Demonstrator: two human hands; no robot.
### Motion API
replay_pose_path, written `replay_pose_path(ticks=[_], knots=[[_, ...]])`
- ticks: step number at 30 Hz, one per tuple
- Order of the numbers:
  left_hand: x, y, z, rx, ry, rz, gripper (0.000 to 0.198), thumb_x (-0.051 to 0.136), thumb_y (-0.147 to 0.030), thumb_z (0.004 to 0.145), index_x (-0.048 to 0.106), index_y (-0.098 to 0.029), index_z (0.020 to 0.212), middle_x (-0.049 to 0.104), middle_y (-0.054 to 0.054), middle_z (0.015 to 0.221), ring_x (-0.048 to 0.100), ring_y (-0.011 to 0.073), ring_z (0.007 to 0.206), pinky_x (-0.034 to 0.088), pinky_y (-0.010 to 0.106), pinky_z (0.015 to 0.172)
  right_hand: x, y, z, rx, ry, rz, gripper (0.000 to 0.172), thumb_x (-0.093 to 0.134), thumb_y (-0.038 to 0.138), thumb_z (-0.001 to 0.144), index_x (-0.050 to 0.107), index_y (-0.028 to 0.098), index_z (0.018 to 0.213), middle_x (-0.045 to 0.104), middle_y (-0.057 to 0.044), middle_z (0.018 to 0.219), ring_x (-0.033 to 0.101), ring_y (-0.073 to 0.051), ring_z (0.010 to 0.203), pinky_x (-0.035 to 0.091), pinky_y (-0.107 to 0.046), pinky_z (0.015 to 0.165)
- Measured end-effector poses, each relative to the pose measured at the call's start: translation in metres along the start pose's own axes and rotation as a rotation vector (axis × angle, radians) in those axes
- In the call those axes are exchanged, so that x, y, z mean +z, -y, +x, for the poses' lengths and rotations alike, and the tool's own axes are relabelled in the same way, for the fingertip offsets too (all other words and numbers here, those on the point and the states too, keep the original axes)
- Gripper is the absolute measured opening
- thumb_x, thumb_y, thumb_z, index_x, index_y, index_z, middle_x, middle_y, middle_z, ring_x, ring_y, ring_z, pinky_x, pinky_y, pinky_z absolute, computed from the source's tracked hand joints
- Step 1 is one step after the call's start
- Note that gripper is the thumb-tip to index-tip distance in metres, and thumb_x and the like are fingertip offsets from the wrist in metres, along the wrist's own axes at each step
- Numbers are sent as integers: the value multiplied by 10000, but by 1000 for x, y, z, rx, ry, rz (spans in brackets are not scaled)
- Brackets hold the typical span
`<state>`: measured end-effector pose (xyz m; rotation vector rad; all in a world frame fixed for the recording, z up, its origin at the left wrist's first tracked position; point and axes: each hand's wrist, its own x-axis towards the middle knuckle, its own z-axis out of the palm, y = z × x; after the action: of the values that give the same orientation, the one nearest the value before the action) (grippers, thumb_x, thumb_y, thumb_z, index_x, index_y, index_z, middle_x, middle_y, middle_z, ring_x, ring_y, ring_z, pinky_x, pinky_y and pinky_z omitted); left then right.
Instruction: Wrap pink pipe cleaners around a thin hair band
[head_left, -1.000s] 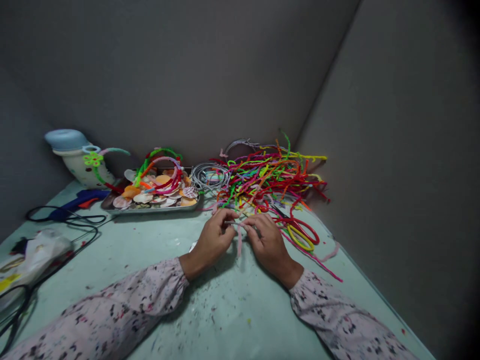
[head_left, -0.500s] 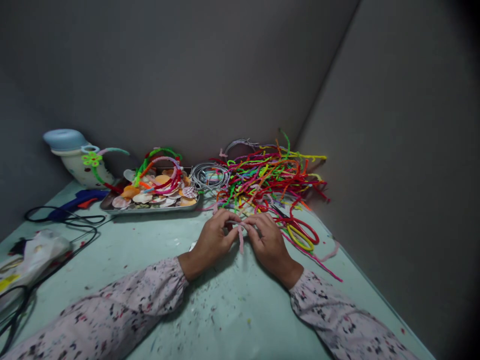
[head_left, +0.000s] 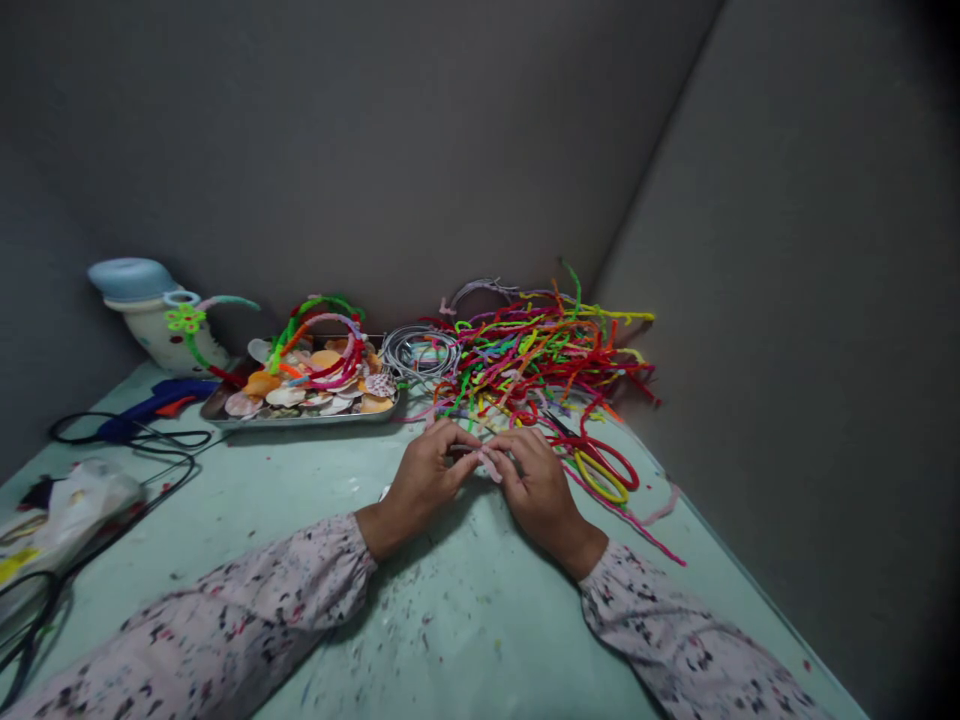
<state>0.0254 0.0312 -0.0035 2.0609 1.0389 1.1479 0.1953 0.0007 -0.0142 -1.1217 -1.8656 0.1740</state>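
A short pale pink fuzzy stem [head_left: 490, 466] is pinched between my two hands, over the middle of the pale green table. My left hand [head_left: 429, 476] is closed, thumb and fingertips on the stem's left side. From the right, my right hand [head_left: 541, 492] closes its thumb and fingers on the same stem. The fingertips of both hands nearly touch. Part of what the fingers hold is hidden behind them. Just behind the hands lies a heap of many-coloured fuzzy stems [head_left: 540, 345].
Scissors [head_left: 600, 474] with red and yellow handles lie right of my right hand. Behind stand a tray [head_left: 315, 421] of shells, a wire coil [head_left: 420, 352] and a bottle [head_left: 154, 315]. A blue tool [head_left: 146, 408], black cable and plastic bag [head_left: 86, 500] are left.
The loose end of the pink stem hung down toward me before; now it is tilted to the right, against my right fingers. Both hands have barely moved.
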Motion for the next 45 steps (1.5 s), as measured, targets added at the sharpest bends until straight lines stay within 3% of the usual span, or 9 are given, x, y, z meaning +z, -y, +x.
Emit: replay_pose_path(ticks=[8, 16, 27, 36, 45], knots=[[0, -1, -1, -36, -17, -38, 135, 654, -298, 808, 649, -163, 812, 643, 26, 792, 577, 139, 750, 455, 249, 699, 0, 1, 1, -3, 5, -6, 145, 481, 210, 931, 625, 216, 948, 644, -58, 930, 551, -216, 908, 451, -385, 820], [-1, -12, 0, -166, -14, -147, 165, 668, -305, 776, 635, -145, 754, 628, 11, 732, 562, 125, 689, 441, 224, 628, 0, 1, 1, -20, 12, -2, 148, 474, 177, 927, 613, 217, 958, 640, -60, 943, 546, -220, 921, 446, -385, 818], [3, -9, 0, -297, 16, -249, 203, 667, -331, 756, 597, -140, 758, 604, -9, 675, 543, 111, 614, 418, 212, 563, 1, 0, 0, -24, 26, -23, 129, 481, 183, 927, 606, 205, 953, 634, -60, 937, 534, -215, 909, 438, -385, 821], [3, -10, -5, -143, 35, -104, 131, 583, -227, 823, 598, -157, 932, 611, 28, 878, 575, 125, 754, 461, 244, 694, 1, -1, 0, 23, 5, -15, 126, 490, 169, 925, 606, 203, 962, 628, -54, 949, 531, -213, 918, 428, -374, 823], [3, -8, -5, -128, 18, -66, 140, 542, -267, 866, 617, -151, 892, 629, 29, 837, 586, 132, 750, 449, 241, 680, 2, -1, 0, 11, -3, -20, 102, 511, 177, 919, 605, 198, 953, 629, -59, 944, 534, -214, 912, 433, -370, 812]])
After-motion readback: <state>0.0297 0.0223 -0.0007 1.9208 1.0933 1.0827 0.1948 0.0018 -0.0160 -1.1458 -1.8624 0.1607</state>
